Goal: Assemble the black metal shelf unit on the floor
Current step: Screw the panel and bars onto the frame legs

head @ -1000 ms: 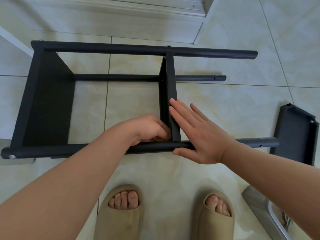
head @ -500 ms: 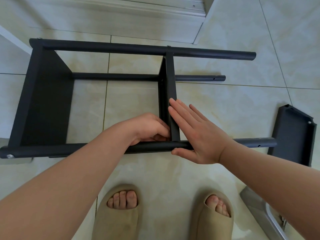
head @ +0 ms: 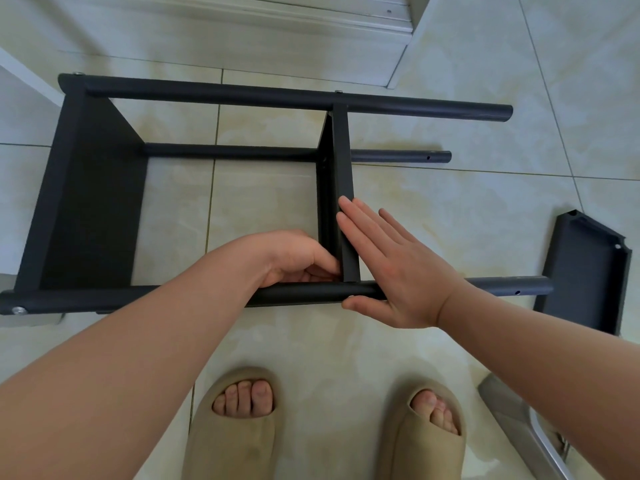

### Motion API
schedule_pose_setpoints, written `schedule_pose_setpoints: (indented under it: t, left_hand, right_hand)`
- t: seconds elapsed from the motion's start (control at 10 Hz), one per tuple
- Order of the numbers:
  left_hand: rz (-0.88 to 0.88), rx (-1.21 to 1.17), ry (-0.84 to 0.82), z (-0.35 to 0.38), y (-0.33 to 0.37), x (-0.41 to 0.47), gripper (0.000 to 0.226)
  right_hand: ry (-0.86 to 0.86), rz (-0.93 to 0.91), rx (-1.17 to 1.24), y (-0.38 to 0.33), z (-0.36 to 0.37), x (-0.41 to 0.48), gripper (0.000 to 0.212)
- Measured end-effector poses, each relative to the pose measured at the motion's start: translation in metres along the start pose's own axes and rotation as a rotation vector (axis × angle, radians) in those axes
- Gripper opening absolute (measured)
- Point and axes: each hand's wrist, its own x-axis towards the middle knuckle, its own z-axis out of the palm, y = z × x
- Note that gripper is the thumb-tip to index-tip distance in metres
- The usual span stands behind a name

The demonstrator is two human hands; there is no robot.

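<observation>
Through the head camera I see the black shelf unit (head: 242, 95) lying on its side on the floor (head: 450, 220), with its end panel (head: 93, 202) and middle panel (head: 343, 174) set between the poles. A third panel (head: 585, 271) sits loose near the free pole ends — roughly two thirds done, I judge. The right hand (head: 398, 268) lies flat, fingers straight, against the middle panel, thumb under the near pole (head: 502, 284); the left hand (head: 294, 258) curls at that joint — its fingertips are hidden, so I cannot tell whether it pinches anything.

Curled left hand (head: 298, 258), flat right hand (head: 391, 268)
</observation>
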Motion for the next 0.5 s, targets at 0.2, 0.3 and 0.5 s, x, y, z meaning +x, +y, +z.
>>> schedule_pose_setpoints:
  t: [0.2, 0.3, 0.5]
  left_hand:
    - [-0.002, 0.06, -0.011, 0.0001, -0.001, 0.0033, 0.011]
    - [0.007, 0.064, -0.042, -0.0012, -0.001, 0.0019, 0.03]
    - [-0.039, 0.056, -0.054, -0.0013, -0.0007, 0.0009, 0.02]
  right_hand:
    - [0.002, -0.004, -0.003, 0.0001, 0.0007, -0.0002, 0.098]
    - [0.001, -0.001, -0.003, 0.0001, 0.0009, 0.0, 0.098]
    - [0.001, 0.001, -0.007, -0.0002, 0.0007, 0.0, 0.098]
